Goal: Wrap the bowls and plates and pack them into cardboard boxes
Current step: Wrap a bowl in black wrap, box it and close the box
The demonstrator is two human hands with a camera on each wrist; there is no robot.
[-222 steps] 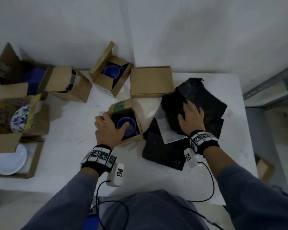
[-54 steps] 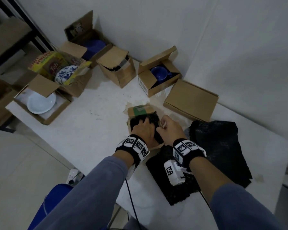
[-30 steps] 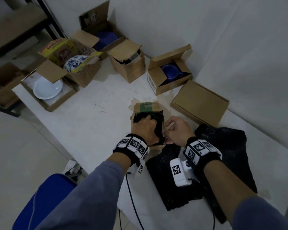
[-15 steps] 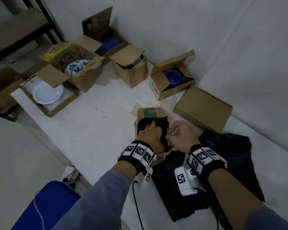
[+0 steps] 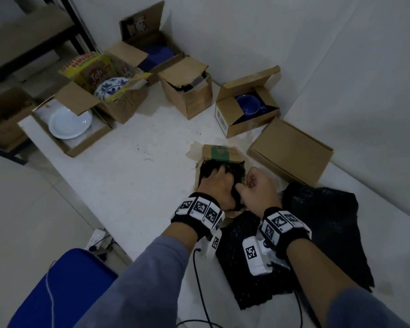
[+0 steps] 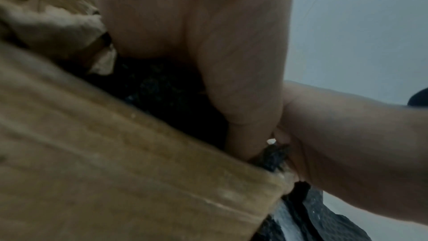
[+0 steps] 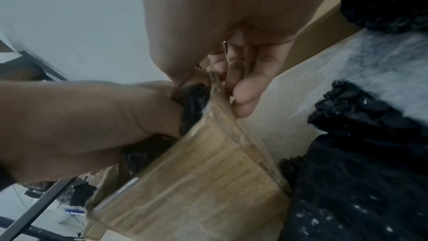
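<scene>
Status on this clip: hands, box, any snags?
Left hand pressing black wrap into the small box. Right hand pinching the box's edge. Nothing in the way.

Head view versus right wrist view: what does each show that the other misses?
Only the head view shows the other boxes: the white plate, the blue cup and the closed box. Only the right wrist view shows the right hand's fingers curled at the box's rim. Both show the left hand pressing black wrap into the small box, beside the right hand.
</scene>
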